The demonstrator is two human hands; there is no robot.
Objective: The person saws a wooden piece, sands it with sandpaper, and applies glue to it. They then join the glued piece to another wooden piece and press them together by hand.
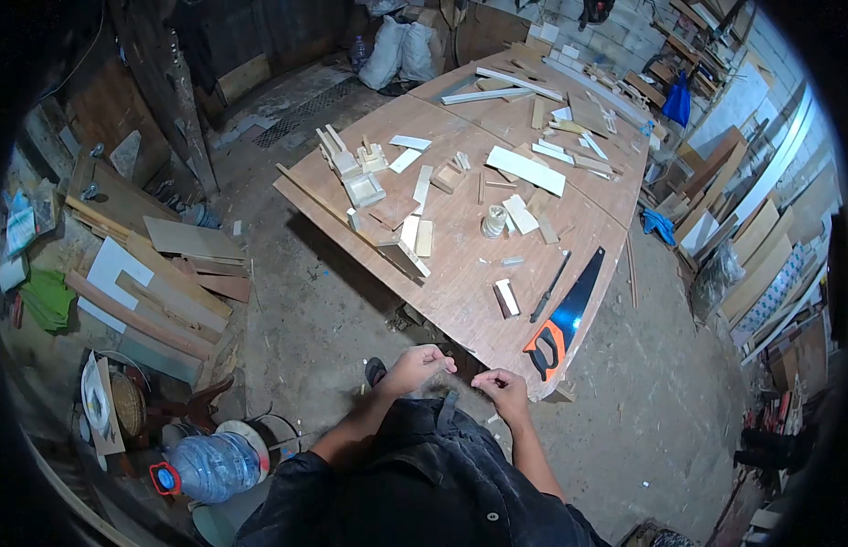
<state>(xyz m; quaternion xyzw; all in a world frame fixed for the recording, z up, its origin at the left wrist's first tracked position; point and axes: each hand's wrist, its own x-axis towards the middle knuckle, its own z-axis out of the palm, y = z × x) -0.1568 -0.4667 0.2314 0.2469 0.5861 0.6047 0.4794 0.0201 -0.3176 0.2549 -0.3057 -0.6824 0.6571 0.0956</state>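
My left hand [420, 368] is off the near edge of the workbench, in front of my body, its thumb and fingers pinched together. Just to the right, my right hand [506, 394] is curled the same way, fingertips toward the left hand. A small gap separates the two. Whatever they pinch, if anything, is too small to make out. Nearest to my right hand on the bench lies a handsaw [572, 314] with an orange and black handle. Beside it are a thin dark file-like tool [551, 287] and a small brown block with a white top [507, 298].
The plywood tabletop [460, 301] bears a glass jar [494, 221], a white board [526, 170], small wooden box-like pieces [362, 187] and several strips. Boards lean at left [141, 292] and right [761, 246]. A large water bottle [214, 465] lies at lower left.
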